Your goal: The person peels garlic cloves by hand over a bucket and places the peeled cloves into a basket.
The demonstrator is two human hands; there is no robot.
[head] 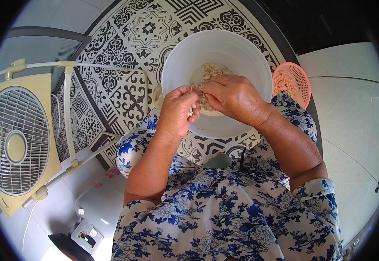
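Note:
Both hands are held over a white plastic bucket (179,65) that stands between my knees. My left hand (180,109) is curled around several small, pale, knobbly pieces (192,109), which look like unshelled peanuts. Its thumb and index finger pinch at the centre of the bucket's mouth. My right hand (233,98) meets them there, its thumb and fingers drawn together at the left thumb tip. Whatever sits between the right fingertips is too hidden to make out. Below the hands, beige broken bits (214,70), like peanut shells, cover part of the bucket's bottom.
A pink plastic basket (303,81) with small pale-pink kernels (282,85) stands right of the bucket. To the left is a cream Midea fan (16,146) on a tubular frame (68,114). A large white rounded container (103,195) stands at lower left. Patterned tiles (137,36) cover the floor.

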